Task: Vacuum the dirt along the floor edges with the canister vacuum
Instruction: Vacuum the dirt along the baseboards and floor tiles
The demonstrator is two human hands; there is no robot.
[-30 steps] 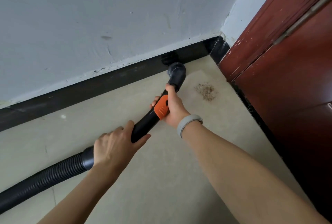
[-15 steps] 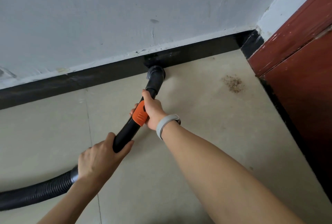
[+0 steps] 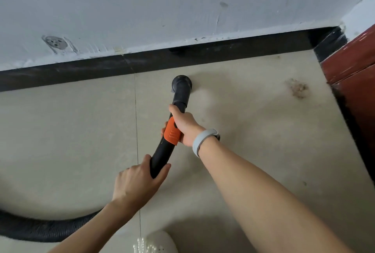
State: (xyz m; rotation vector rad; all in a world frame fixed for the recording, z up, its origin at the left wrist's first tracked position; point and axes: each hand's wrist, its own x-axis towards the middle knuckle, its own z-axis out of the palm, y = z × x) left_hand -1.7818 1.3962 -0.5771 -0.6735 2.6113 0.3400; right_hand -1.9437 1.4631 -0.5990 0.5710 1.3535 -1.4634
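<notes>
Black plastic makes up most of what matters in the head view: the vacuum wand [image 3: 171, 143] runs up the middle of the picture and ends in a round nozzle [image 3: 181, 83] set down on the pale floor tile [image 3: 71, 131], just short of the black skirting board [image 3: 81, 71]. Taking that skirting board as the landmark, the nozzle sits near it but apart from it, with a narrow strip of tile showing between them. The right hand [image 3: 185, 127] grips the wand beside its orange collar [image 3: 172, 133], fingers curled round the tube and the thumb laid along it toward the nozzle; a grey wristband [image 3: 203, 141] circles that wrist. The left hand [image 3: 138, 183] holds the wand lower down, farther from the skirting board, fingers wrapped under and thumb over the top. From there the ribbed hose [image 3: 36, 230] curves off to the left edge. The canister itself is not in view.

A brown dirt patch [image 3: 297, 88] lies on the tile to the right of the nozzle, near the corner where the skirting board meets the dark red door [image 3: 357, 82].

By my reading, the step in hand is sweeping the nozzle along the foot of the skirting board. The next move likely calls for sliding the nozzle rightward, parallel to the board, until it covers the dirt patch, with the nozzle mouth kept flat on the tile.
</notes>
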